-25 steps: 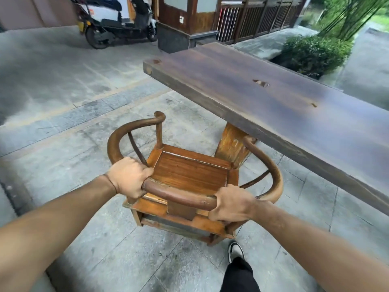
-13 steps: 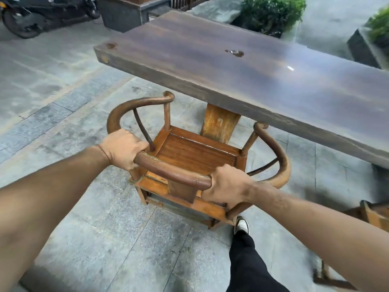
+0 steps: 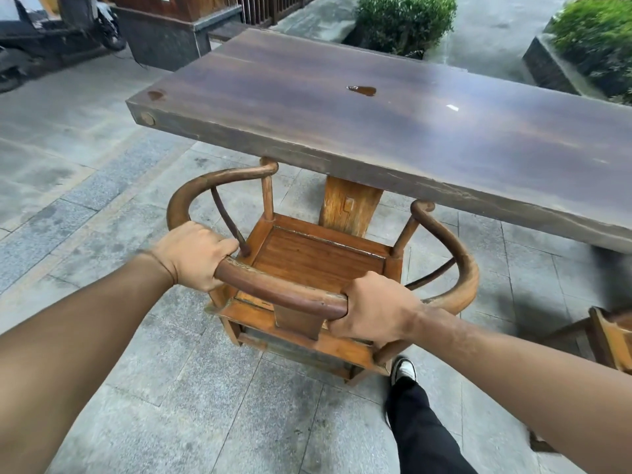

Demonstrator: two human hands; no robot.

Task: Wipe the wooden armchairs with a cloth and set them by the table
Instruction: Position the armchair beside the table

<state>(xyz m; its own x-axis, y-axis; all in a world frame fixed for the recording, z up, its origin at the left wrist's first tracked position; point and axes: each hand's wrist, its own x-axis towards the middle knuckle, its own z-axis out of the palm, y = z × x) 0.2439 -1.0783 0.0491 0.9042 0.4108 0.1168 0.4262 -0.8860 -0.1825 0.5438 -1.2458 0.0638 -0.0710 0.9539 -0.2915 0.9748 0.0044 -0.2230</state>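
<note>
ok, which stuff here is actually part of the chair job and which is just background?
Part of the job:
- armchair, held by its curved back rail
- left hand and right hand, both closed on that rail
- table
- second armchair, partly in frame at the right

Background:
- scooter
- shrubs
- paving

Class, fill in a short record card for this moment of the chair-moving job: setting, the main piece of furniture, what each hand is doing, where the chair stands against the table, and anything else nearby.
setting: outdoors, grey stone paving
table: long dark wooden slab on a lighter wooden leg
armchair: round-backed, seat facing the table, arm tips at the slab's near edge
left hand: closed on the curved back rail
right hand: closed on the same rail
cloth: none visible
nearby: second chair partly in view at right; scooter; shrubs
</note>
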